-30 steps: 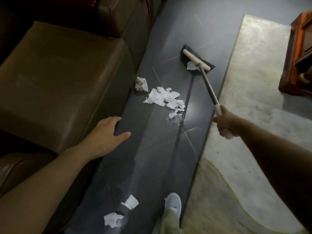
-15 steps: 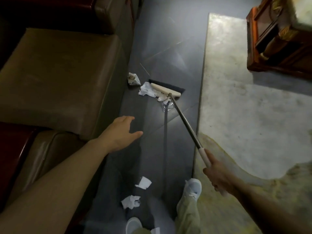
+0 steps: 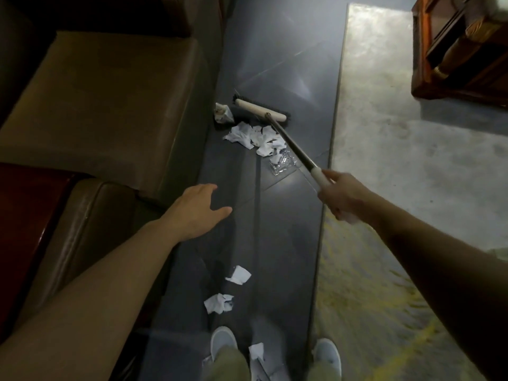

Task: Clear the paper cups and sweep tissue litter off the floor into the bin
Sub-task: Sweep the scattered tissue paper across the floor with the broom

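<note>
My right hand [image 3: 342, 196] grips the white end of a broom handle [image 3: 291, 147]. The broom head [image 3: 261, 110], pale wood with dark bristles, lies on the dark tiled floor just beyond a heap of white tissue scraps [image 3: 255, 137]. A crumpled paper piece [image 3: 223, 114] sits to the left of the head, against the sofa base. A clear plastic wrapper [image 3: 281, 162] lies under the handle. Nearer me are loose tissue pieces [image 3: 238, 274], [image 3: 218, 303] and one between my shoes [image 3: 256, 350]. My left hand [image 3: 196, 209] hovers with fingers spread, holding nothing.
A brown leather sofa [image 3: 104, 105] runs along the left edge of the dark floor strip. A pale carpet [image 3: 412, 160] covers the right side. A reddish wooden table [image 3: 461, 50] stands at the top right. My two grey shoes [image 3: 224, 340] are at the bottom.
The broom head has shifted back beyond the tissue heap, uncovering the scraps. My right hand has risen up the frame with the handle. My left hand stayed near the sofa edge.
</note>
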The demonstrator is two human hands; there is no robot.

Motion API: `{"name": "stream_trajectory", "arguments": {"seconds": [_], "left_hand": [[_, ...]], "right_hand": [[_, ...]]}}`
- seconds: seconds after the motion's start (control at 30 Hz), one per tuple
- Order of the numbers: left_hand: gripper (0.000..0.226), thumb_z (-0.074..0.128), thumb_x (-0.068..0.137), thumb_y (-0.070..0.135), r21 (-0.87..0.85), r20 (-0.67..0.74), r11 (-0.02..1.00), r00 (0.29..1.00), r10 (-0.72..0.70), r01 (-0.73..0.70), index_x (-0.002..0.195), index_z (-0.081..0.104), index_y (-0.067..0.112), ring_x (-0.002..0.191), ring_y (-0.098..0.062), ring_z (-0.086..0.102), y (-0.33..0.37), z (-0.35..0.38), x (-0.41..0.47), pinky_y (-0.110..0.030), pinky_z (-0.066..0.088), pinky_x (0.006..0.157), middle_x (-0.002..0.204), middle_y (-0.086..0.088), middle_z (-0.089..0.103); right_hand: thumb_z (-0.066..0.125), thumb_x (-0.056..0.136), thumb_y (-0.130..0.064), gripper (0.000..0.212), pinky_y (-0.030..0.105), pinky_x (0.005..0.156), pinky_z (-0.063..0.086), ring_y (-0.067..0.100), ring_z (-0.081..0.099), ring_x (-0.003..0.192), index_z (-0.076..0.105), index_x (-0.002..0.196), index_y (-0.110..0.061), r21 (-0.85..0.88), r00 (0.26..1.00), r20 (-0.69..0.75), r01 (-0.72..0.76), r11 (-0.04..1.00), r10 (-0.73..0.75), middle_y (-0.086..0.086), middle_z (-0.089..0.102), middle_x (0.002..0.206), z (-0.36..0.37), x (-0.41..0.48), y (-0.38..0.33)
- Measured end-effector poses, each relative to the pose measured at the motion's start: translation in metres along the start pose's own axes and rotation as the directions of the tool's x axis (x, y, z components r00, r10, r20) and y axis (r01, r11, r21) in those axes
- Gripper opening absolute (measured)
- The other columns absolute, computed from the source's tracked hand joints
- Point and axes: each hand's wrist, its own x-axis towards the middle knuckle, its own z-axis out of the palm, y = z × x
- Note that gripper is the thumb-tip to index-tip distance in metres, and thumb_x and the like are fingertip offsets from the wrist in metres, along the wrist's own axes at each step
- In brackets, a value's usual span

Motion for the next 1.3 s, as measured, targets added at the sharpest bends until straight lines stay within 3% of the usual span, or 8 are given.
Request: {"name": "stream_trajectory", "arguments": {"seconds": [0.2, 0.37, 0.5, 0.6, 0.73, 1.03, 1.2, 1.3], "left_hand": [[0.073, 0.057, 0.089, 0.045, -0.06, -0.072, 0.992, 0.991, -0.114, 0.11, 0.148, 0.024, 0.016, 0.138, -0.021, 0.028, 0.027, 0.043, -0.018, -0.035, 0.029, 0.109, 0.153, -0.005, 0.026], [0.072, 0.057, 0.089, 0.046, -0.084, -0.089, 0.983, 0.981, -0.17, 0.163, 0.147, 0.025, 0.017, 0.137, -0.022, 0.03, 0.049, 0.08, -0.039, -0.037, 0.031, 0.108, 0.152, -0.006, 0.028], [0.073, 0.057, 0.088, 0.046, -0.074, -0.087, 0.981, 0.979, -0.184, 0.177, 0.147, 0.026, 0.017, 0.137, -0.022, 0.03, 0.069, 0.098, -0.056, -0.037, 0.031, 0.11, 0.152, -0.006, 0.028], [0.074, 0.056, 0.089, 0.047, -0.066, -0.084, 0.984, 0.982, -0.169, 0.164, 0.148, 0.025, 0.016, 0.14, -0.022, 0.026, 0.088, 0.106, -0.066, -0.037, 0.028, 0.112, 0.154, -0.006, 0.025], [0.075, 0.056, 0.089, 0.048, -0.065, -0.075, 0.988, 0.987, -0.142, 0.137, 0.148, 0.025, 0.015, 0.139, -0.023, 0.027, 0.111, 0.117, -0.075, -0.04, 0.029, 0.113, 0.153, -0.007, 0.026], [0.072, 0.057, 0.089, 0.043, -0.082, -0.146, 0.988, 0.979, -0.143, 0.132, 0.147, 0.027, 0.013, 0.139, -0.024, 0.028, 0.115, 0.129, -0.091, -0.038, 0.028, 0.113, 0.152, -0.008, 0.029], [0.072, 0.058, 0.088, 0.045, -0.071, -0.139, 0.983, 0.975, -0.176, 0.168, 0.146, 0.029, 0.013, 0.137, -0.023, 0.031, 0.083, 0.138, -0.111, -0.04, 0.031, 0.112, 0.15, -0.007, 0.033], [0.073, 0.058, 0.087, 0.047, -0.078, -0.131, 0.98, 0.972, -0.194, 0.185, 0.146, 0.029, 0.015, 0.136, -0.022, 0.032, 0.062, 0.143, -0.124, -0.041, 0.034, 0.11, 0.149, -0.006, 0.033]], "right_hand": [[0.041, 0.09, -0.003, 0.047, 0.028, 0.056, 0.044, 0.022, 0.05, 0.061, 0.047, 0.135, -0.011, -0.159, 0.986, 0.153, 0.096, 0.983, -0.072, 0.01, 0.05, 0.075, -0.001, 0.042, -0.011], [0.04, 0.093, -0.001, 0.058, 0.012, 0.029, 0.032, 0.022, 0.047, 0.059, 0.031, 0.147, -0.023, -0.402, 0.976, 0.213, 0.138, 0.905, -0.054, 0.013, 0.051, 0.095, -0.027, 0.029, 0.037], [0.046, 0.087, -0.002, 0.076, 0.025, 0.046, 0.046, 0.026, 0.058, 0.071, 0.017, 0.152, -0.031, -0.584, 0.979, 0.185, 0.182, 0.791, -0.088, 0.017, 0.057, 0.111, -0.066, 0.001, 0.085], [0.047, 0.086, -0.006, 0.074, 0.02, 0.035, 0.039, 0.02, 0.052, 0.049, 0.026, 0.147, -0.043, -0.52, 0.983, 0.183, 0.127, 0.845, -0.035, 0.012, 0.053, 0.088, -0.1, -0.016, 0.125], [0.052, 0.085, -0.005, 0.071, 0.021, 0.038, 0.037, 0.019, 0.044, 0.044, 0.038, 0.142, -0.046, -0.389, 0.985, 0.17, 0.09, 0.917, -0.025, 0.008, 0.054, 0.069, -0.152, -0.038, 0.169], [0.05, 0.089, 0.0, 0.064, 0.026, 0.045, 0.038, 0.019, 0.043, 0.052, 0.037, 0.145, -0.029, -0.067, 0.992, 0.125, 0.01, 0.998, -0.001, 0.01, 0.05, 0.07, -0.142, -0.034, 0.161], [0.04, 0.089, 0.003, 0.032, 0.027, 0.045, 0.038, 0.024, 0.047, 0.055, 0.042, 0.121, -0.003, -0.199, 0.99, 0.139, 0.027, 0.98, 0.001, 0.015, 0.047, 0.068, -0.086, -0.027, 0.137], [0.038, 0.087, 0.005, 0.051, 0.028, 0.047, 0.039, 0.027, 0.052, 0.058, 0.033, 0.136, -0.004, -0.216, 0.984, 0.176, 0.0, 0.976, 0.039, 0.016, 0.049, 0.067, -0.05, -0.047, 0.151]]}}
